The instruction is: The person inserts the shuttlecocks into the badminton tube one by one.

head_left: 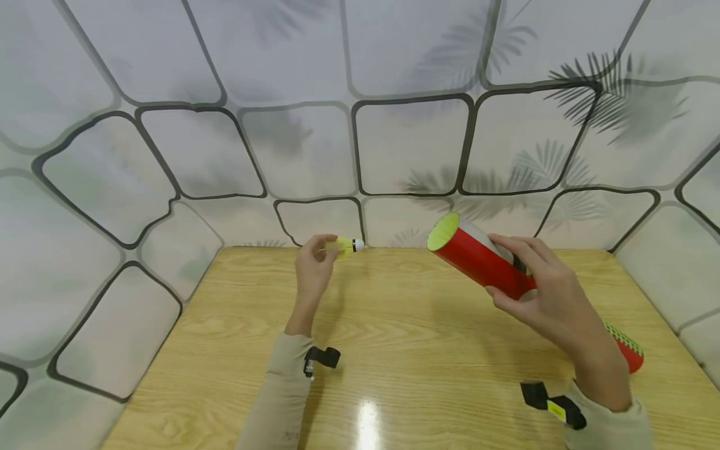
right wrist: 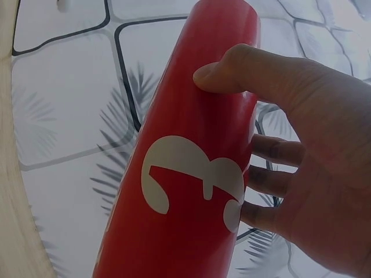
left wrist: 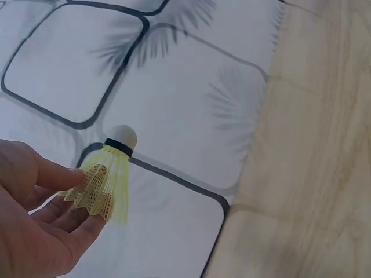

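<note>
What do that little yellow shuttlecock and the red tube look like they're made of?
The shuttlecock, pinched by the left hand, looks like plastic: its yellow skirt is a moulded mesh, not feathers. The white tip could be foam or cork.

The red tube, gripped by the right hand, looks like smooth, slightly glossy card or plastic; which one is unclear.

Open air is lying between the two hands, above the middle of the wooden table (head_left: 394, 337), and nothing is standing there to block a pass. The red tube (head_left: 484, 262), slanting up from near the right table edge, is taking up the room on the right. The yellow shuttlecock (head_left: 345, 245) is jutting toward it from the left. Patterned wall panels (head_left: 410, 144) are closing in the far side and both flanks of the table.
</note>
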Tool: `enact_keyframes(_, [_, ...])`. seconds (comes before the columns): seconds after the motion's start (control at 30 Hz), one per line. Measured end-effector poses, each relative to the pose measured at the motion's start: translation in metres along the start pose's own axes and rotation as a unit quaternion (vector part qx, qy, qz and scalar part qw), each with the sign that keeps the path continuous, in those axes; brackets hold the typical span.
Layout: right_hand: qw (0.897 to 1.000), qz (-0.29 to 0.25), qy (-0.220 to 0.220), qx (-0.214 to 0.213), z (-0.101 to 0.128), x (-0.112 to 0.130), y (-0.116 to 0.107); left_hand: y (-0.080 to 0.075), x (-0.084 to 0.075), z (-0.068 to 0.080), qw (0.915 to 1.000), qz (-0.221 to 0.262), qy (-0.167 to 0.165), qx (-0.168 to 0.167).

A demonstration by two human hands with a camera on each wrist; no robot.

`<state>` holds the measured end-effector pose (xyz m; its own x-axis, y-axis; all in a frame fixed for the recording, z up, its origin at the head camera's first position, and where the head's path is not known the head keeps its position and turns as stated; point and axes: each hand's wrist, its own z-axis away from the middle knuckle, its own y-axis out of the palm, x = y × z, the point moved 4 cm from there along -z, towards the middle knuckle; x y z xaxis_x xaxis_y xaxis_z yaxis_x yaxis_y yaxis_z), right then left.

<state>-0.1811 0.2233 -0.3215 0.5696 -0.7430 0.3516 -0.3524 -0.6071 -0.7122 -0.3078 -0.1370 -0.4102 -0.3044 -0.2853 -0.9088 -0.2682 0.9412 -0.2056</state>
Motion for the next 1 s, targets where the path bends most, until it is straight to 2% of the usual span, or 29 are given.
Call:
enact_keyframes(0.23, [1.000, -0.001, -0.007, -0.002, 0.000, 0.002, 0.000, -0.012, -0.040, 0.007, 0.9958, 0.052, 0.076, -0.001])
enact_keyframes(0.33, [1.000, -0.003, -0.009, -0.001, -0.001, 0.004, 0.001, -0.017, -0.056, 0.011, 0.9918, 0.060, 0.113, -0.006])
enact_keyframes(0.5, [1.000, -0.014, -0.015, -0.001, -0.002, 0.006, 0.003, -0.023, -0.077, 0.020, 0.9852, 0.072, 0.156, -0.007])
enact_keyframes(1.0, [1.000, -0.014, -0.015, 0.015, -0.004, 0.016, 0.013, -0.025, -0.118, 0.045, 0.9727, 0.090, 0.214, 0.012])
